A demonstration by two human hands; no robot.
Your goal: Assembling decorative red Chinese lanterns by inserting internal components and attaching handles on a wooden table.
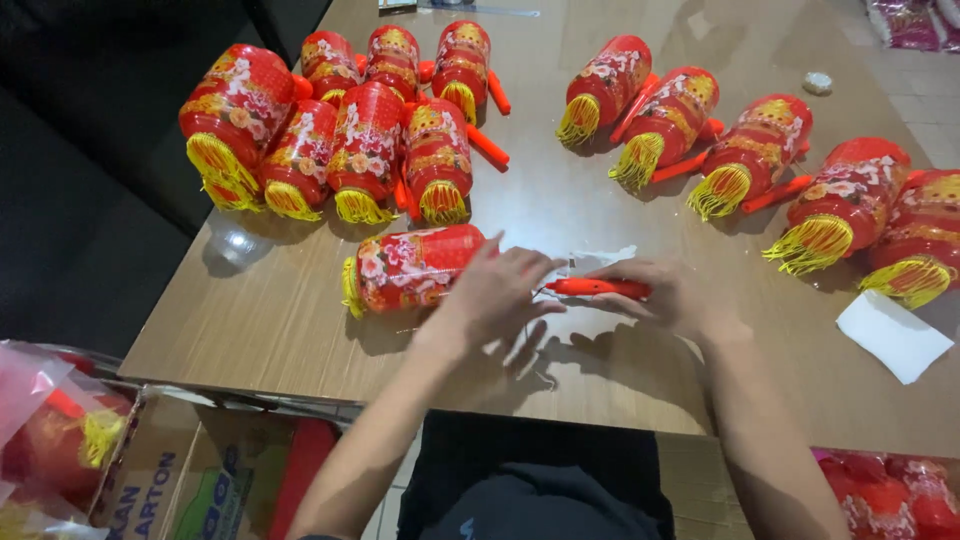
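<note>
At frame centre on the bench (300,330), the left hand (495,295) steadies a lying lantern (410,268), fingers spread over its end, while the right hand (665,295) pinches an orange handle (598,288) level beside it.

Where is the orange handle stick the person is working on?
In the head view, the orange handle stick lies near the table's middle, under the right hand, just right of the lantern the left hand touches.

Lantern (410,268) left of handle (597,288) (table) —

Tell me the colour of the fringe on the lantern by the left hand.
Yellow: the lantern by the left hand has yellow fringe, seen in the head view.
</note>
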